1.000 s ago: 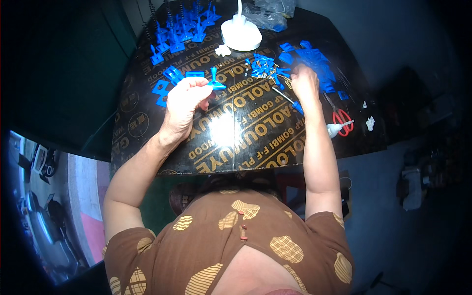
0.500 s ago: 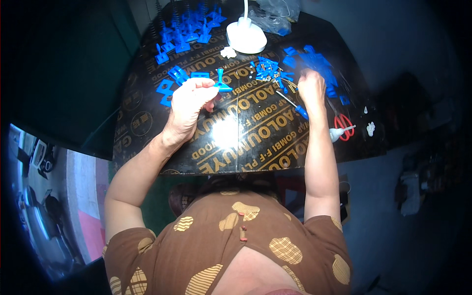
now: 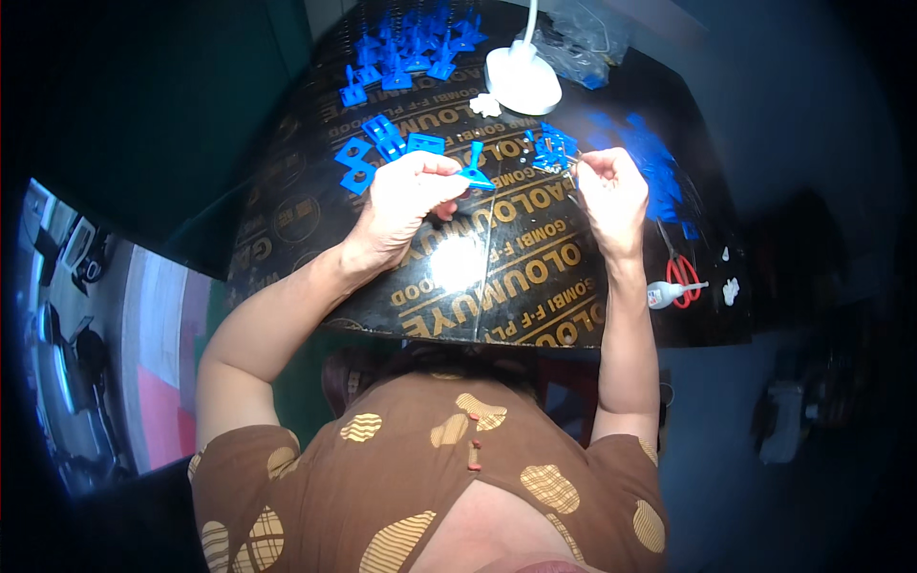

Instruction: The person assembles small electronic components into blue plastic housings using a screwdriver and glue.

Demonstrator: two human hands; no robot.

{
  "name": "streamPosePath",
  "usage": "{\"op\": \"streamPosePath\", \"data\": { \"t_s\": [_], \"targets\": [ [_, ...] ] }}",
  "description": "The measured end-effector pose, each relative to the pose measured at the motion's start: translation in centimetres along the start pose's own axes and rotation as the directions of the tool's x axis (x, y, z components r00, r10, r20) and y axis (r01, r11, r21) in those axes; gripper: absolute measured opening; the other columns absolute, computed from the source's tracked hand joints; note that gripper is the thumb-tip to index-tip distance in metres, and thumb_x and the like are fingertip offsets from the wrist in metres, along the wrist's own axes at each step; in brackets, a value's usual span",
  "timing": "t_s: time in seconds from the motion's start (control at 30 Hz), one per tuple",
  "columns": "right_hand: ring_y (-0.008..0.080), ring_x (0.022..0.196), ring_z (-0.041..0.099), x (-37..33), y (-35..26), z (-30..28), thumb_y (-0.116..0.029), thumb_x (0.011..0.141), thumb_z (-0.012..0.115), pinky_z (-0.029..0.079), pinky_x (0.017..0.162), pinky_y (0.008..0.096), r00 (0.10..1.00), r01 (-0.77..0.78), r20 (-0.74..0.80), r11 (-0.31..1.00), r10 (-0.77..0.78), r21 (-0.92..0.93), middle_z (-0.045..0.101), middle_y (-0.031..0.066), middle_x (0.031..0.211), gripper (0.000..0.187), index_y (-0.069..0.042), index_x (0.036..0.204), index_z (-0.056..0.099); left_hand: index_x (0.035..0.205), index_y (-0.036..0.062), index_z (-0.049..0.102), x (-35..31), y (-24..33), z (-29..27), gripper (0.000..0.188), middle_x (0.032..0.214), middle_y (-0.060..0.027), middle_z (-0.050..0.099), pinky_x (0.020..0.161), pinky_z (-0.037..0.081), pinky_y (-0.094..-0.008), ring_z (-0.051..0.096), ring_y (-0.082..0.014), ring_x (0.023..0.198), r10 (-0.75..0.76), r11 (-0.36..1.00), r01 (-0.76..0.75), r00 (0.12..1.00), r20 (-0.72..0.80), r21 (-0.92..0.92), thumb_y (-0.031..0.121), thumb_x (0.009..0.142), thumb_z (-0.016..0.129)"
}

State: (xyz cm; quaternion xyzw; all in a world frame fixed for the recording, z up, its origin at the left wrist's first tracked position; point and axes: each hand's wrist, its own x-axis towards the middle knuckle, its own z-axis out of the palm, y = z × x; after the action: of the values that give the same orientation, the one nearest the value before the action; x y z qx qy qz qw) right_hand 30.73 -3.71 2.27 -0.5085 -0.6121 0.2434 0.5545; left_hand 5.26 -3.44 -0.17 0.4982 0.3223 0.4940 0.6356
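Observation:
My left hand point(image 3: 406, 196) pinches a blue plastic piece point(image 3: 475, 175) with a flat base and an upright stem, held above the dark table. Across from it, my right hand point(image 3: 614, 196) has its thumb and fingers pressed together beside a pile of small blue parts and brass-coloured pins point(image 3: 552, 148). A thin glint shows at those fingertips, too small to name. Several blue plates and blocks point(image 3: 385, 138) lie just beyond my left hand. A thin shaft shows beside my right hand; the rest of it is hidden.
A white lamp base point(image 3: 522, 81) stands at the back, near blue stands with springs point(image 3: 396, 67) and clear plastic bags point(image 3: 587, 48). At right are a heap of blue parts point(image 3: 659, 177), red-handled scissors point(image 3: 680, 286) and a white squeeze bottle point(image 3: 664, 294). The table point(image 3: 382, 306) has gold print.
The view has shifted, so the table's things appear farther right. My right hand has drawn back from the blue heap's edge toward the small-parts pile. My left hand keeps its blue piece.

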Motion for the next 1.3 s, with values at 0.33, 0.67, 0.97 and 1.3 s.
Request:
{"op": "streamPosePath", "data": {
  "t_s": [0.33,0.67,0.97,1.3],
  "targets": [
    [0.0113,0.071,0.061,-2.2,-2.2,2.7,0.004,0.080,0.067,0.050,0.064,0.0218,0.884,0.443,0.160,0.897,-0.439,0.017,0.063,0.0067,0.081,0.010,0.001,0.088,0.062,0.100,-0.0023,0.060,-0.1,0.0,0.4,0.025,0.081,-0.0059,0.064,0.063,0.050,-0.0210,0.060,-0.0084,0.068,0.038,0.998,-0.036,0.999,-0.034,0.053,0.009,0.081,0.073],
    [0.0151,0.065,0.061,-2.7,-2.5,3.4,0.007,0.076,0.070,0.048,0.058,0.0241,0.835,0.493,0.255,0.869,-0.487,0.044,0.062,0.0081,0.078,0.014,0.002,0.086,0.064,0.099,-0.0014,0.059,-0.3,0.0,0.7,0.026,0.083,-0.0065,0.064,0.063,0.050,-0.0219,0.060,-0.0090,0.070,0.049,0.994,-0.046,0.998,-0.033,0.098,0.009,0.080,0.074],
    [0.0081,0.063,0.055,-2.7,-1.7,3.4,0.001,0.088,0.059,0.046,0.057,0.0207,0.986,0.013,0.157,0.967,-0.055,0.254,0.059,0.0024,0.077,0.006,0.000,0.093,0.062,0.109,-0.0029,0.059,-0.4,0.7,0.7,0.025,0.083,-0.0052,0.064,0.065,0.049,-0.0211,0.059,-0.0087,0.069,-0.014,0.995,0.019,0.999,0.051,-0.100,0.009,0.087,0.066],
    [0.0076,0.059,0.051,-2.1,-2.9,2.6,-0.012,0.093,0.058,0.044,0.052,0.0211,0.787,-0.540,0.562,0.722,0.253,0.431,0.055,0.0016,0.071,0.010,-0.002,0.092,0.060,0.118,-0.0023,0.055,-0.6,1.1,0.4,0.031,0.103,-0.0084,0.062,0.081,0.048,-0.0276,0.058,-0.0145,0.085,-0.030,0.977,0.080,0.969,0.246,-0.196,0.015,0.093,0.058]
  ]
}}
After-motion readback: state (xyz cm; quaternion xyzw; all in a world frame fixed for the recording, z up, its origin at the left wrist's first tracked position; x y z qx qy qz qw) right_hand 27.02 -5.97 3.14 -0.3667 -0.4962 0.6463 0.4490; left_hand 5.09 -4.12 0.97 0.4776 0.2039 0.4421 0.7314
